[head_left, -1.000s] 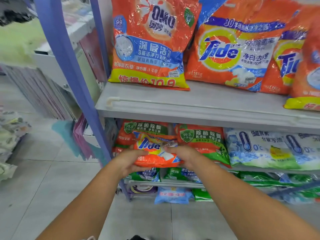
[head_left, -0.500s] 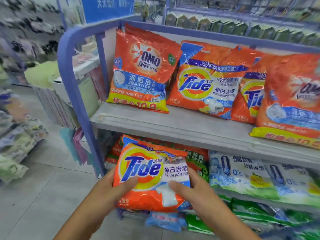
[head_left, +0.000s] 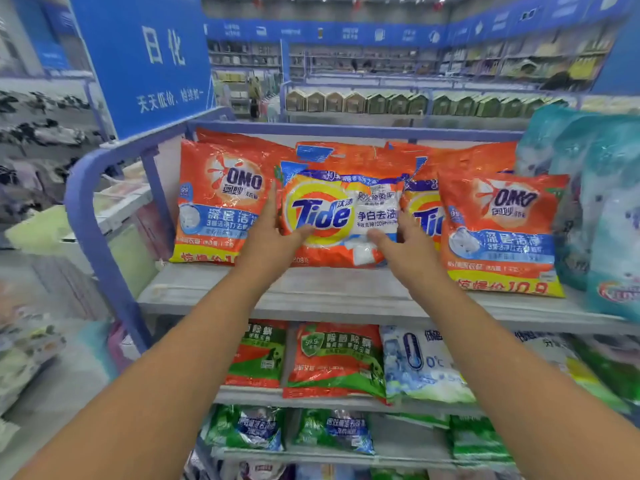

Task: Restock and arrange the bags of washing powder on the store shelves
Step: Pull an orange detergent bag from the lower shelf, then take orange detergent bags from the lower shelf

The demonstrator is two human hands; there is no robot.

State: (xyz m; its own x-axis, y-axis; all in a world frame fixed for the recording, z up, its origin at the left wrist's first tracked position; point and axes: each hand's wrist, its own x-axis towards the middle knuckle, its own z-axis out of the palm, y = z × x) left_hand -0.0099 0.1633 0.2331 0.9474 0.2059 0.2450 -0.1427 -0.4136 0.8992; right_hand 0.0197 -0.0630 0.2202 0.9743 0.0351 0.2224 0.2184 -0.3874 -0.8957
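The small glossy orange plastic Tide bag (head_left: 341, 216), level with the lower shelves half a second ago, is now raised to the grey top shelf (head_left: 346, 292) and stands upright against the larger orange Tide bags (head_left: 360, 157) behind it. The left hand (head_left: 268, 237) and the right hand (head_left: 403, 242) grip its lower corners, thumbs across the front, fingers behind. Placement appears nearly complete; release and alignment between the two orange OMO bags (head_left: 221, 202) likely remain.

held bag (head_left: 341, 216): Tide | left bag (head_left: 221, 202): OMO | blue sign (head_left: 145, 57): 日化
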